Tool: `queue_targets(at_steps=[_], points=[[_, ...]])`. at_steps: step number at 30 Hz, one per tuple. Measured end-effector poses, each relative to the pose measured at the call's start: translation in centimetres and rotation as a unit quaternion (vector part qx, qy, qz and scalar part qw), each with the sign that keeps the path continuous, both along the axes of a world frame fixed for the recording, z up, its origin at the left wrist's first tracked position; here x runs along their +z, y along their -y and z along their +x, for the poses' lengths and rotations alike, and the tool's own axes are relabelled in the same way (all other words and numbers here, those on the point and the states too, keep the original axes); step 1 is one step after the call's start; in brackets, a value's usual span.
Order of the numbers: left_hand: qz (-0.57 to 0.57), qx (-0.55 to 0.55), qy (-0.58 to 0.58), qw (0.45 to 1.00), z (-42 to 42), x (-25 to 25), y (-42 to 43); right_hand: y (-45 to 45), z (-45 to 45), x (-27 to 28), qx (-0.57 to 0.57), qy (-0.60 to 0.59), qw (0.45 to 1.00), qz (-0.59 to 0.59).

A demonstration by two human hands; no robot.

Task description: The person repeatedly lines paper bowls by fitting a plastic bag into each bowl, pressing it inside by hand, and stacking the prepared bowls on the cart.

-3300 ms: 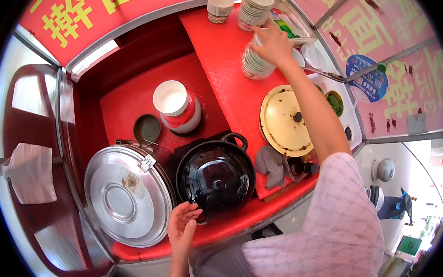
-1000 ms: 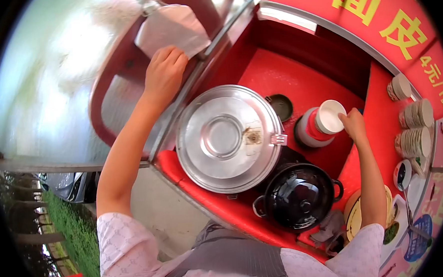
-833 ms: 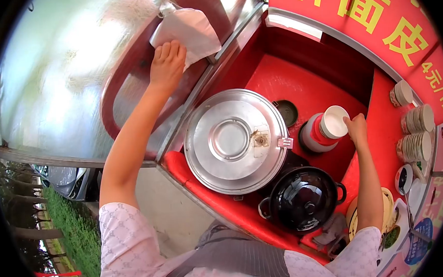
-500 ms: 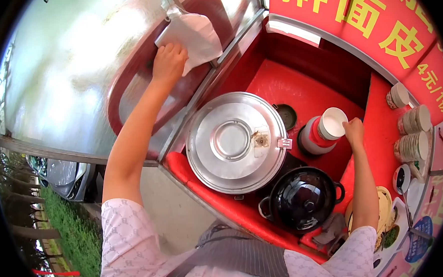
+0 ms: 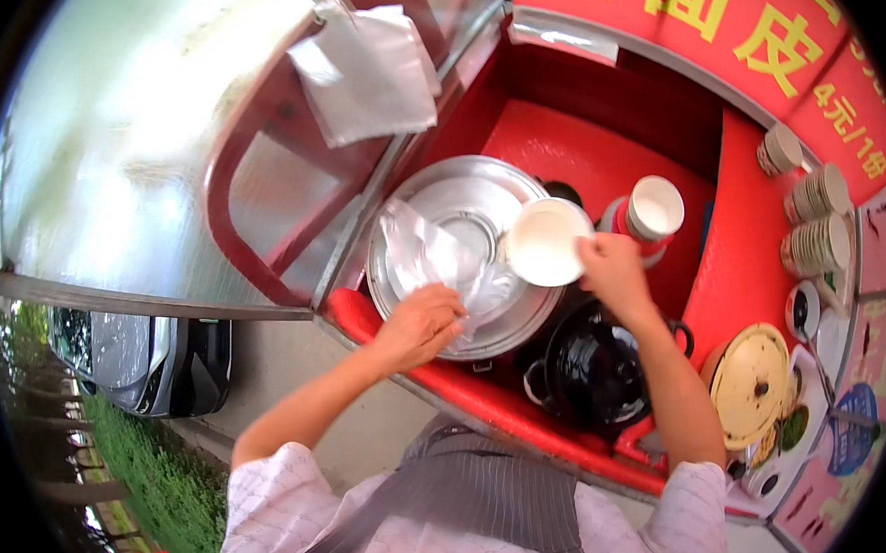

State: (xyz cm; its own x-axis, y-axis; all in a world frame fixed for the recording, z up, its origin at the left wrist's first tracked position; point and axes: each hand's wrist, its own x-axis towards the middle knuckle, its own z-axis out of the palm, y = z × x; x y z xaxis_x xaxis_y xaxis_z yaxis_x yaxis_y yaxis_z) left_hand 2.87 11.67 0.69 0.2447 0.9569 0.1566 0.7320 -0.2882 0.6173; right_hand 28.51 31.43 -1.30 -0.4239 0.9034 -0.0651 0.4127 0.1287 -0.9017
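My left hand (image 5: 421, 328) pinches a thin clear plastic bag (image 5: 414, 250), which hangs loosely over the round metal lid (image 5: 489, 189). In my right hand (image 5: 613, 273) is a white paper bowl (image 5: 546, 239), gripped at its right rim with its open mouth facing me. The bowl is above the lid's right side, close beside the bag. Behind my right hand stands a stack of paper bowls (image 5: 655, 208) on a red and white holder. Under my right forearm sits a black lidded pot (image 5: 593, 369).
A pad of plastic bags (image 5: 368, 80) hangs from the metal frame at upper left. Stacks of paper bowls (image 5: 817, 247) line the right ledge. A cream round lid (image 5: 749, 386) and a tray of condiments (image 5: 794, 426) lie at lower right. A car (image 5: 152, 357) is outside on the left.
My left hand has come down from the hanging pad with a plastic bag. My right hand has taken a paper bowl off the stack and moved it left over the metal lid.
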Motion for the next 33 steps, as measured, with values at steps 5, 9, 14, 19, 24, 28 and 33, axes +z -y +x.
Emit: queue_targets(at_steps=[5, 9, 14, 19, 24, 28, 33], points=[[-0.304, 0.209, 0.481, 0.795, 2.7, -1.3, 6.2, 7.3, -5.9, -0.9, 0.042, -0.028, 0.983, -0.175], [-0.249, 0.193, 0.682, 0.659, 1.4, 0.7, 7.2, 12.1, -5.7, -2.1, 0.080, -0.194, 0.926, -0.314], [-0.240, 0.147, 0.732, 0.620, -2.2, 0.8, 7.8, 18.8, -4.8, -0.4, 0.095, -0.340, 0.801, -0.483], [-0.275, 0.177, 0.738, 0.591, -6.1, -1.5, 8.6, 22.9, -6.1, 0.6, 0.010, -0.294, 0.853, -0.431], [-0.252, 0.111, 0.711, 0.647, -5.0, -1.2, 9.9, 26.0, -9.0, 1.7, -0.164, -0.182, 0.948, -0.202], [-0.218, 0.242, 0.679, 0.659, -2.9, -2.2, 10.3, 27.9, -10.0, 0.6, -0.180, -0.131, 0.966, -0.134], [-0.113, 0.222, 0.630, 0.735, -3.7, -4.0, 9.3, 29.4, -10.8, 2.2, -0.180, -0.293, 0.917, -0.200]])
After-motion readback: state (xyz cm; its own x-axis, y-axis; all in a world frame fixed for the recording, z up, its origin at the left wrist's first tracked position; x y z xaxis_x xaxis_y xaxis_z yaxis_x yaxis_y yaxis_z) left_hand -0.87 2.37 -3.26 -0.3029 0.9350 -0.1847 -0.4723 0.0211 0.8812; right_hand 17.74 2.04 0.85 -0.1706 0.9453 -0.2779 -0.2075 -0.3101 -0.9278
